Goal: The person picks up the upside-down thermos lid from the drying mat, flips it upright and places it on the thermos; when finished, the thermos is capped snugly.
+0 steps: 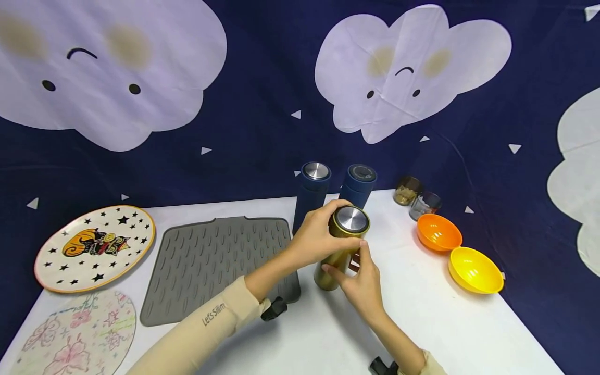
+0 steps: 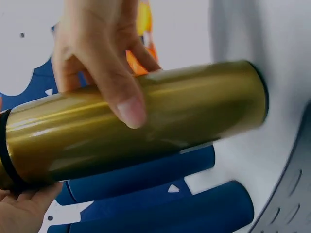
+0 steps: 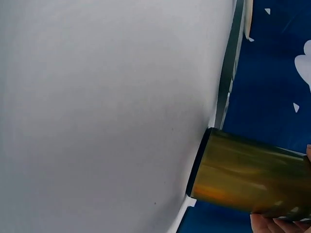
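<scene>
Gold flask (image 1: 341,245): stood upright on the tabletop (image 1: 422,323) before two blue flasks (image 1: 335,190), left hand (image 1: 314,237) clasping its cap end, right hand (image 1: 358,284) gripping the lower body.

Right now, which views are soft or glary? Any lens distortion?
Head view: sharp, evenly lit, wide-angle bending at the edges; small glare on the gold flask lid. Left wrist view: flask and thumb soft, bright sheen streaks along the flask. Right wrist view: flask blurred, table a featureless white wash.
</scene>
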`<state>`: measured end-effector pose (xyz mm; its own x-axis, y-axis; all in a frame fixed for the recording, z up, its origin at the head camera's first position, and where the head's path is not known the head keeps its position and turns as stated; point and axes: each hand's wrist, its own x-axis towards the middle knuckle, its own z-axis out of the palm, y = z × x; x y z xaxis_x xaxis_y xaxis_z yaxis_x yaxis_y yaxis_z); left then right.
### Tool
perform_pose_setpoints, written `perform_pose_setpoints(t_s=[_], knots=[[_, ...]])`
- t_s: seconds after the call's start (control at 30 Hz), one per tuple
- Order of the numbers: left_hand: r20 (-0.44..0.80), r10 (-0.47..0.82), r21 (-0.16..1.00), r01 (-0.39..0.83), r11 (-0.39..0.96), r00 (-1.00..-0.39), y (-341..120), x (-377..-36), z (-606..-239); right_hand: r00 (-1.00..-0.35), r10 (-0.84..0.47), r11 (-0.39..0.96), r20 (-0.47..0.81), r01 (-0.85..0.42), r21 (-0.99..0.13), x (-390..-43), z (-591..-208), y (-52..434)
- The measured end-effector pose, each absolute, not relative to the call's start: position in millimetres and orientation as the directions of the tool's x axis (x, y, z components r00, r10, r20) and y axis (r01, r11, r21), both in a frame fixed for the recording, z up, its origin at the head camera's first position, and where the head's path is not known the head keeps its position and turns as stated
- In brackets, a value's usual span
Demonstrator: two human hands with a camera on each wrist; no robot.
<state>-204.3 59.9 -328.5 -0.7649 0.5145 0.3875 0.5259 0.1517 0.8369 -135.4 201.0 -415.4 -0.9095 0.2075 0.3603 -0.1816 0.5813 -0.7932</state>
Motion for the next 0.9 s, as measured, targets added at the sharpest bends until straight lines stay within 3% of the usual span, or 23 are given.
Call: perform_pose_setpoints(t_s=[0.23,0.3,0.4,0.53,0.63,0.83,0.9], knots=[[0.307,0.626,0.861,0.489,0.138,-0.717,52.7,-209.9,-326.8,-0.919,0.195,0.560,0.342,-0.182,-0.808,-137.0,-412.7,200.7],[0.306,0.600,0.854,0.492,0.170,-0.739,54.1,-208.9,-330.0,-0.921,0.191,0.555,0.338,-0.183,-0.811,-137.2,-412.2,201.1],[0.398,0.498,0.811,0.549,0.201,-0.771,59.4,-204.9,-337.2,-0.924,0.191,0.556,0.330,-0.175,-0.812,-137.2,-412.2,201.3],[0.522,0.414,0.800,0.597,0.067,-0.746,62.0,-202.8,-345.3,-0.927,0.184,0.558,0.327,-0.175,-0.811,-139.3,-412.9,201.3],[0.506,0.441,0.837,0.546,-0.042,-0.741,62.1,-201.8,-349.1,-0.927,0.177,0.560,0.330,-0.181,-0.809,-139.6,-413.4,201.7],[0.490,0.386,0.828,0.555,0.074,-0.782,68.3,-199.5,-349.0,-0.922,0.167,0.571,0.349,-0.198,-0.797,-136.5,-415.0,203.8],[0.502,0.406,0.823,0.566,0.048,-0.764,67.6,-199.8,-349.2,-0.924,0.159,0.571,0.347,-0.201,-0.796,-135.8,-415.1,204.3]])
